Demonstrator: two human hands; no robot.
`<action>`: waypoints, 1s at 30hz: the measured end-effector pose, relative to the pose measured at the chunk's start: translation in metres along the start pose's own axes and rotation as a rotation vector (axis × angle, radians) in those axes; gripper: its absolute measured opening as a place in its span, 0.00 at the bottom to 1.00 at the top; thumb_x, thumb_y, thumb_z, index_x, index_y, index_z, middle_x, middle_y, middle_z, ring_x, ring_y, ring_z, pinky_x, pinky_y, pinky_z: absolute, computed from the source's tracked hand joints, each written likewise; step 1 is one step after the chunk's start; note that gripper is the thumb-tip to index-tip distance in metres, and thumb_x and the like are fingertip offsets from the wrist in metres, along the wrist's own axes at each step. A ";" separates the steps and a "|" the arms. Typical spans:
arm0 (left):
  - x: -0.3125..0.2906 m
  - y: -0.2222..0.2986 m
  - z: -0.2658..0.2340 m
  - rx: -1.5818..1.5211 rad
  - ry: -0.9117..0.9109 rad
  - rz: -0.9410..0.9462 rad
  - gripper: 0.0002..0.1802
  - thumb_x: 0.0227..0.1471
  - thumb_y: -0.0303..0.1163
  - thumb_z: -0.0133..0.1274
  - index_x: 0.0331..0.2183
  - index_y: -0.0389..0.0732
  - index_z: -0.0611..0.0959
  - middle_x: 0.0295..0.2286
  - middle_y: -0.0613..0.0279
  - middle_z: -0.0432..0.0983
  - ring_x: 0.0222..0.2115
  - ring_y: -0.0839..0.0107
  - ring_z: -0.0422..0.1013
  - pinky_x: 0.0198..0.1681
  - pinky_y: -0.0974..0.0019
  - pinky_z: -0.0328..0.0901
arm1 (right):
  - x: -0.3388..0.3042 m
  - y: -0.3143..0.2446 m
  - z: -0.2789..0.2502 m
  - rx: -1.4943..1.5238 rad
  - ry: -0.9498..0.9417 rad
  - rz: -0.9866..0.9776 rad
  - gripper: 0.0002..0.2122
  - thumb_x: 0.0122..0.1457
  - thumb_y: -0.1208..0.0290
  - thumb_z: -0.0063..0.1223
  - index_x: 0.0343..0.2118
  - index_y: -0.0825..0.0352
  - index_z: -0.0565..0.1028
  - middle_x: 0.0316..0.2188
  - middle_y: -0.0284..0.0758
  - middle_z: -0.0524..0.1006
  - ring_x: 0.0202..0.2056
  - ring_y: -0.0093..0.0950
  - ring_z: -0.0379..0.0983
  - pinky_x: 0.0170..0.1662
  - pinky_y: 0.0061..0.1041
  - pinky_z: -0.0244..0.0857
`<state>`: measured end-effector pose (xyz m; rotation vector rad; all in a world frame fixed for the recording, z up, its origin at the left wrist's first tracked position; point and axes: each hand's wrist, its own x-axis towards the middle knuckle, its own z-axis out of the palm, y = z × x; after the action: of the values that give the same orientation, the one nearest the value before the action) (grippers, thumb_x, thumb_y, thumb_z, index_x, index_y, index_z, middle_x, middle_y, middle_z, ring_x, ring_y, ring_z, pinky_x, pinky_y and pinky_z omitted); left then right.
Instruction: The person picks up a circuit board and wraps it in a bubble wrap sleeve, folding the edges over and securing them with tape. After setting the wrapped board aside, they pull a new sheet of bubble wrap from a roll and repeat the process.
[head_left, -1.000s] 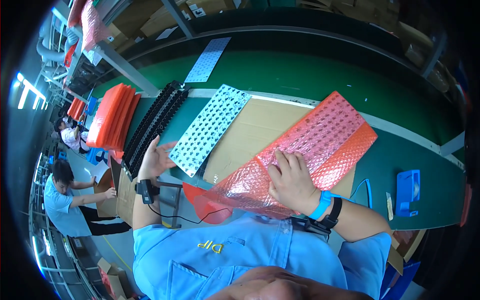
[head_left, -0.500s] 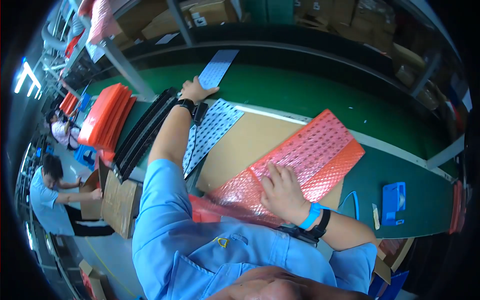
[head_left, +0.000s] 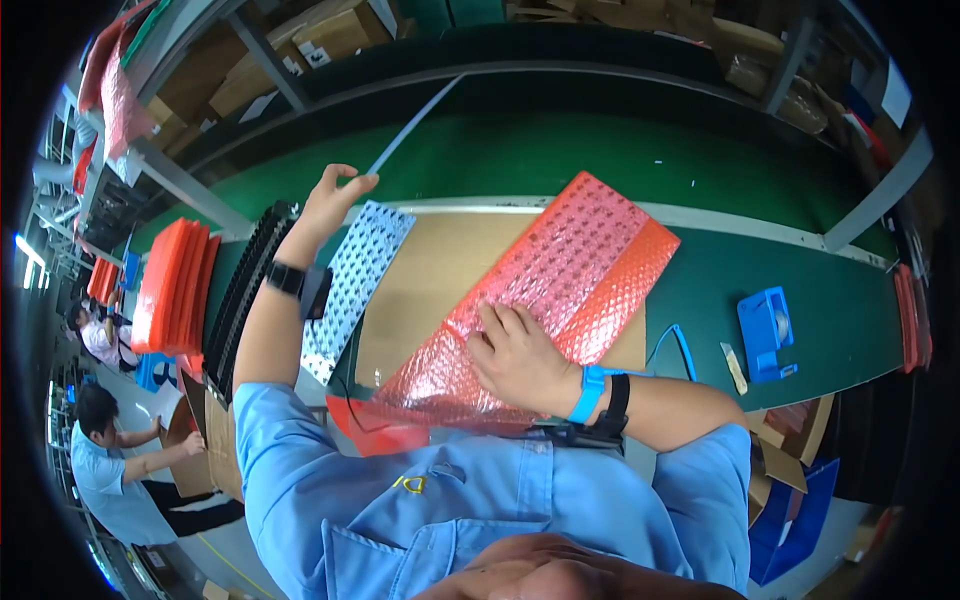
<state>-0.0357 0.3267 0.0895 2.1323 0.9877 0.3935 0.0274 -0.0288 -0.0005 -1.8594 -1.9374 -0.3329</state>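
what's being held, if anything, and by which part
The left grip holds the thin pale panel by its near end; the right grip lies on the red bag.

Left head-worn fisheye, upright, looking down, close above left hand (head_left: 332, 205), right hand (head_left: 525, 358), green bench (head_left: 800, 250)

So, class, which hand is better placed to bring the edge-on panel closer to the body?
Probably the left hand: it appears to pinch the near end of the edge-on panel. The right hand rests on the red bubble-wrap bag, well away from that panel.
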 end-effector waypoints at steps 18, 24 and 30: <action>-0.241 -0.010 0.087 0.004 0.139 0.575 0.50 0.39 0.44 0.71 0.58 0.32 0.65 0.51 0.41 0.67 0.54 0.50 0.65 0.54 0.53 0.64 | 0.000 0.093 -0.072 1.602 0.202 0.979 0.11 0.65 0.68 0.52 0.45 0.68 0.74 0.30 0.33 0.78 0.21 0.20 0.71 0.19 0.19 0.62; -0.238 -0.014 0.089 -0.315 -0.001 0.367 0.39 0.51 0.43 0.65 0.57 0.31 0.69 0.50 0.45 0.72 0.47 0.62 0.73 0.43 0.64 0.70 | -0.004 0.098 -0.134 1.429 0.325 0.829 0.12 0.65 0.68 0.52 0.47 0.67 0.74 0.29 0.36 0.79 0.24 0.24 0.73 0.24 0.22 0.68; -0.226 -0.002 0.089 -1.070 -0.393 -0.019 0.30 0.58 0.36 0.58 0.57 0.32 0.70 0.45 0.51 0.77 0.35 0.73 0.77 0.37 0.72 0.70 | -0.002 0.083 -0.134 -0.395 0.140 0.065 0.20 0.58 0.77 0.51 0.55 0.63 0.72 0.40 0.42 0.79 0.35 0.36 0.75 0.36 0.30 0.74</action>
<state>-0.1371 0.1123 0.0344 1.1503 0.3958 0.3556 0.1283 -0.0867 0.1063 -2.0670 -1.8086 -0.8538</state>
